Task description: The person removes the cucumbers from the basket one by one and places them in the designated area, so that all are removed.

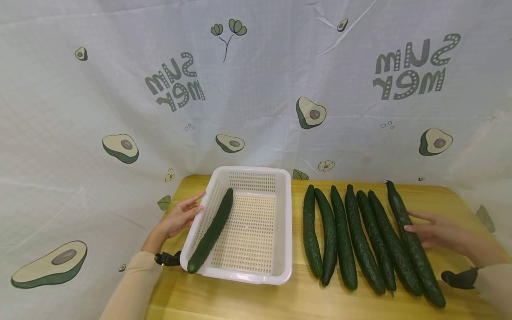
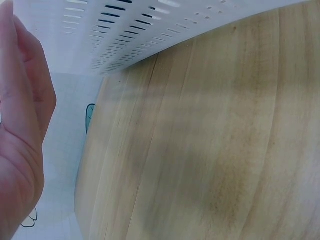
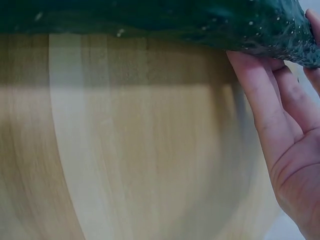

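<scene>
A white plastic basket with slotted walls stands left of centre on the table. One dark green cucumber lies slanted in it along the left wall. My left hand touches the basket's left rim with extended fingers; in the left wrist view the hand is beside the slotted wall. On the right, my right hand grips the rightmost cucumber around its upper middle. The right wrist view has fingers under this cucumber, with more fingertips on its far side.
Several more cucumbers lie side by side between the basket and my right hand, roughly lengthwise to me. The wooden table ends at a white curtain printed with avocados, which hangs behind and at the left.
</scene>
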`<state>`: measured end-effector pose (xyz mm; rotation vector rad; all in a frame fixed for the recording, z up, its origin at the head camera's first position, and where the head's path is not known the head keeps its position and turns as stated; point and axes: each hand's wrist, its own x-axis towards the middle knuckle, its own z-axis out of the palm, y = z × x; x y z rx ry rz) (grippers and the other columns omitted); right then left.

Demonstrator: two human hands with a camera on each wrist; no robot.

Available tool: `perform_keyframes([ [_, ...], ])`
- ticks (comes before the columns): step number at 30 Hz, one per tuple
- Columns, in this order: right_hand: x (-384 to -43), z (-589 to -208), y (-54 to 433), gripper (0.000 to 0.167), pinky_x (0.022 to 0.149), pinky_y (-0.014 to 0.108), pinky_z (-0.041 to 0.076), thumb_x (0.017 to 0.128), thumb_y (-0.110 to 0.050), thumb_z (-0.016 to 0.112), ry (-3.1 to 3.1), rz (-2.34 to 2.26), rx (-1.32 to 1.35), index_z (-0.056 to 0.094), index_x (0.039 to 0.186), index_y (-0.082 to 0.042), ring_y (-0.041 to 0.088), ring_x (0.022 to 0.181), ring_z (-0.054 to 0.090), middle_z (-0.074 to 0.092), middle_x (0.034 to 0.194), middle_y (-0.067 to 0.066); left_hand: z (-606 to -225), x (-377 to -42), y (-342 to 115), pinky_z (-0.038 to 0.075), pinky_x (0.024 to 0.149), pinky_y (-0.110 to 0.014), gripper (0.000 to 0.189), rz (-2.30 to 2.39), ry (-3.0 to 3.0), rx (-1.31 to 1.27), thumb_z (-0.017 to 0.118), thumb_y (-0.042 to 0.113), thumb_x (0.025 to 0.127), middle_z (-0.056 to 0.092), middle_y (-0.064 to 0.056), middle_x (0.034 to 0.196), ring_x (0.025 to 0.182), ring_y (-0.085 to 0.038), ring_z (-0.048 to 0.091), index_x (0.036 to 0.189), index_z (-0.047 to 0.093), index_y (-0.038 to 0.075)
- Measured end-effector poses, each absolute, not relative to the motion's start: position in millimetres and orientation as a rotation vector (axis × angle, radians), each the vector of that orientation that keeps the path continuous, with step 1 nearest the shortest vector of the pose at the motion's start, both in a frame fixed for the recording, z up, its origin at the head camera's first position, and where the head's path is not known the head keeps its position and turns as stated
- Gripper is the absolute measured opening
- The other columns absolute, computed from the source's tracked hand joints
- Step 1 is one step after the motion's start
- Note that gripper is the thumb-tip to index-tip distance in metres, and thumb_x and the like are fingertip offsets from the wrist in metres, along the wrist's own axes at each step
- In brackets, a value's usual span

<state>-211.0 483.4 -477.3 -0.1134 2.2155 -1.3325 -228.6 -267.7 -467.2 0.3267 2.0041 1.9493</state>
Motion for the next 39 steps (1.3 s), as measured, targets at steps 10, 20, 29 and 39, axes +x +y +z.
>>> perform_keyframes([
  [10, -209.8, -484.7, 483.0, 0.067, 0.088, 0.045, 0.055, 0.106, -0.024, 0.051, 2.234, -1.358, -0.122, 0.008, 0.154, -0.044, 0.053, 0.123, 0.049, 0.005, 0.149, 0.047, -468.4, -227.8, -267.8, 0.059, 0.072, -0.029, 0.061, 1.953, 2.007, 0.316, 0.052, 0.010, 0.105, 0.059, -0.008, 0.116, 0.091, -0.017, 0.069, 0.159, 0.025, 0.012],
  [20, -210.9, -488.3, 485.2, 0.049, 0.087, 0.046, 0.056, 0.106, -0.020, 0.051, 2.211, -1.384, -0.166, 0.038, 0.128, -0.062, 0.049, 0.120, 0.054, 0.025, 0.145, 0.047, -475.4, -230.2, -269.6, 0.059, 0.072, -0.029, 0.061, 1.952, 2.015, 0.341, 0.052, 0.012, 0.105, 0.059, -0.009, 0.117, 0.092, -0.018, 0.069, 0.159, 0.025, 0.012],
  [29, -212.6, -491.8, 488.5, 0.051, 0.088, 0.047, 0.055, 0.106, -0.016, 0.050, 2.178, -1.400, -0.201, 0.043, 0.126, -0.062, 0.043, 0.120, 0.055, 0.017, 0.147, 0.048, -477.4, -232.6, -269.3, 0.059, 0.071, -0.028, 0.061, 1.952, 2.006, 0.357, 0.051, 0.011, 0.106, 0.059, -0.007, 0.116, 0.091, -0.017, 0.069, 0.160, 0.024, 0.012],
  [39, -210.8, -487.6, 491.6, 0.047, 0.088, 0.047, 0.056, 0.107, -0.012, 0.047, 2.019, -1.503, -0.230, 0.056, 0.117, -0.057, 0.011, 0.105, 0.063, 0.057, 0.127, -0.005, -476.8, -231.9, -269.2, 0.059, 0.074, -0.032, 0.061, 1.965, 1.984, 0.353, 0.051, 0.010, 0.106, 0.060, -0.008, 0.115, 0.094, -0.019, 0.069, 0.160, 0.023, 0.011],
])
